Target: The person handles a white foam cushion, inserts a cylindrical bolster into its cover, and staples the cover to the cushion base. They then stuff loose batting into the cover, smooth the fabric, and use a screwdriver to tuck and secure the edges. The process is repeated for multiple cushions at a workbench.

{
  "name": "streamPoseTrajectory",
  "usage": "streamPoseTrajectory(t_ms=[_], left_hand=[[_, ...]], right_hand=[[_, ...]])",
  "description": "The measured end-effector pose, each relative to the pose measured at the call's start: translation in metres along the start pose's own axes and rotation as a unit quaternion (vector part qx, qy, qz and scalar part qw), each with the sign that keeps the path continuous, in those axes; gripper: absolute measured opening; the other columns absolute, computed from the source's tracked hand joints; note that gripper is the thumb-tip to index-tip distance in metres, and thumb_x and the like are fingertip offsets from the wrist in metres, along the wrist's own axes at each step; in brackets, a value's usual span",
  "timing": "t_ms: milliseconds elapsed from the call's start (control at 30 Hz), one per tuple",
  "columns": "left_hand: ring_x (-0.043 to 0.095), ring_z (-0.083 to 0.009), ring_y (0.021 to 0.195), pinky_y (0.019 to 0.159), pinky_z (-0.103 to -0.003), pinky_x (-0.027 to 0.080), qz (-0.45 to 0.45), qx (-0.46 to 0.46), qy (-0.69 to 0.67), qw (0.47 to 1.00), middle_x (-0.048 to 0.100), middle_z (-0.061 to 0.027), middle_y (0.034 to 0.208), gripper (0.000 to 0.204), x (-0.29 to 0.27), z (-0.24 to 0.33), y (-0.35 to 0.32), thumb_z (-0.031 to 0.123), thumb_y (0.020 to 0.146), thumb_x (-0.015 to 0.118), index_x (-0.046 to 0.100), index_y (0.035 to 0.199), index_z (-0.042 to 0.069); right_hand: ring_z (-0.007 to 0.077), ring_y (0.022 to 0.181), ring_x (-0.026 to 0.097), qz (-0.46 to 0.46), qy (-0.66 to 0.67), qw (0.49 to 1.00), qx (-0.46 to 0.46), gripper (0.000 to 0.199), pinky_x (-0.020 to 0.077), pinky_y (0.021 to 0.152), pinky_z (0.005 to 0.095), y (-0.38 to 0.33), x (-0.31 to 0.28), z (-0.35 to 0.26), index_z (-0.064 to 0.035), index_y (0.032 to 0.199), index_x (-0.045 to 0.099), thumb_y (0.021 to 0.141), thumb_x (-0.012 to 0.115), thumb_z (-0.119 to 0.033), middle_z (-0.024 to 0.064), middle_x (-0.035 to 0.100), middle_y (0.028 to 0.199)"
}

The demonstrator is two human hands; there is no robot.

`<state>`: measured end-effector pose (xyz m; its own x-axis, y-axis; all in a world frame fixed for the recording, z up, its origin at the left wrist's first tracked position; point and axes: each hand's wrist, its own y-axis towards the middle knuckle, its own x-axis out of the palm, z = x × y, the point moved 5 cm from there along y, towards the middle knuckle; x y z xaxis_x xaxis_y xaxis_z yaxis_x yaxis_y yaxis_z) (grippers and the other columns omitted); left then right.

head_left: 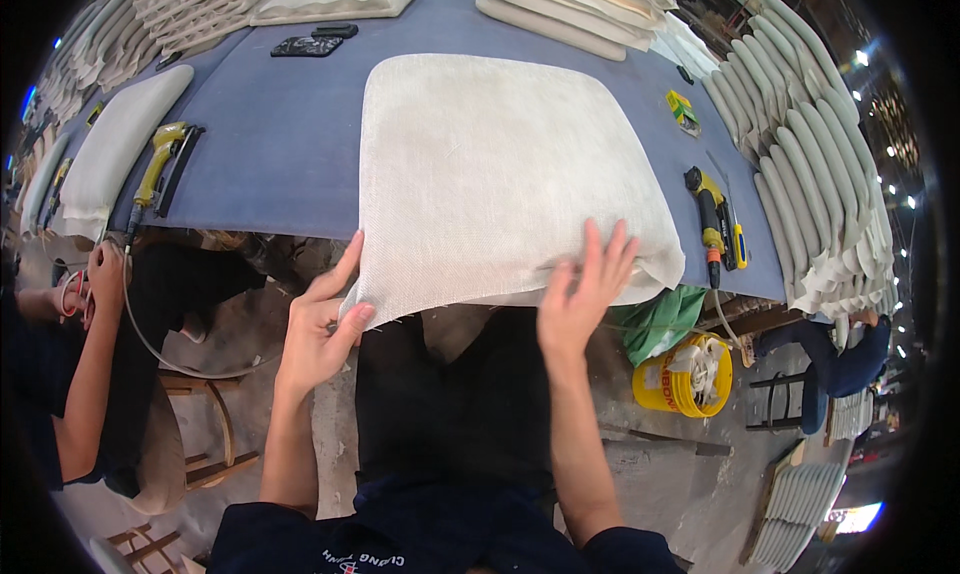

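The cream fabric-covered seat cushion (500, 169) lies flat on the blue worktop (280, 144), its near edge hanging just over the worktop's near rim. The loose woven cloth wraps down over that edge. The left hand (320, 324) pinches the cloth at the near left corner, thumb and fingers closed on the fabric. The right hand (585, 289) lies flat on the near right part of the cushion, fingers spread and pressing the cloth down, clamped on nothing.

The cushion looks light and soft, padded under a coarse, floppy weave that should wrinkle and slide easily over the foam; it likely wants holding by the cloth edge at a corner, with a flat palm to keep the pad from shifting.

To the right of the cushion a yellow and black staple gun (712, 219) rests on the worktop, its hose trailing off the near edge. On the left side lies another yellow tool (160, 164) beside a bare pad (115, 144). Stacks of finished cushions (810, 154) line the right and far sides. Below, near the right, stands a yellow bucket (685, 379). Another person's arm (85, 374) shows at the left
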<state>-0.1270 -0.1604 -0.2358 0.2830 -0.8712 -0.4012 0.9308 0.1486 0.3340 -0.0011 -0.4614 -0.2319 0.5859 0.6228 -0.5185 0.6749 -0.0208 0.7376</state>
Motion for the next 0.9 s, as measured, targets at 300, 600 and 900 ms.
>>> streamPoseTrajectory(t_ms=[300, 600, 900], left_hand=[[0.071, -0.0116, 0.117, 0.086, -0.028, 0.052, -0.077, -0.016, -0.153, 0.985, 0.046, -0.0284, 0.163, 0.041, -0.005, -0.021, 0.006, 0.008, 0.099, 0.067, 0.059, 0.061, -0.004], [0.077, -0.0126, 0.099, 0.075, -0.030, 0.055, -0.110, -0.035, -0.230, 0.966, 0.036, -0.0255, 0.171, 0.054, 0.002, -0.039, 0.007, 0.016, 0.103, 0.064, 0.056, 0.053, -0.001], [0.080, -0.0207, 0.080, 0.065, -0.029, 0.057, -0.105, -0.080, -0.309, 0.942, 0.029, -0.0202, 0.176, 0.056, 0.009, -0.048, 0.000, 0.019, 0.106, 0.061, 0.055, 0.053, 0.001]], right_hand=[[0.0239, 0.084, 0.073, -0.256, 0.559, 0.770, 0.168, 0.031, 0.0544, 0.079, 0.0328, -0.108, 0.020, -0.091, 0.0016, 0.137, 0.062, 0.109, 0.052, -0.010, 0.0185, 0.077, 0.104], [0.0204, 0.066, 0.070, -0.277, 0.639, 0.624, 0.354, 0.038, 0.0522, 0.066, 0.0302, -0.105, 0.049, -0.082, 0.0024, 0.122, 0.062, 0.118, 0.044, -0.030, 0.0185, 0.076, 0.096], [0.0130, 0.059, 0.063, -0.214, 0.597, 0.688, 0.353, 0.062, 0.0467, 0.057, 0.0267, -0.100, 0.077, -0.081, 0.0005, 0.078, 0.067, 0.118, 0.046, -0.041, 0.0092, 0.069, 0.070]])
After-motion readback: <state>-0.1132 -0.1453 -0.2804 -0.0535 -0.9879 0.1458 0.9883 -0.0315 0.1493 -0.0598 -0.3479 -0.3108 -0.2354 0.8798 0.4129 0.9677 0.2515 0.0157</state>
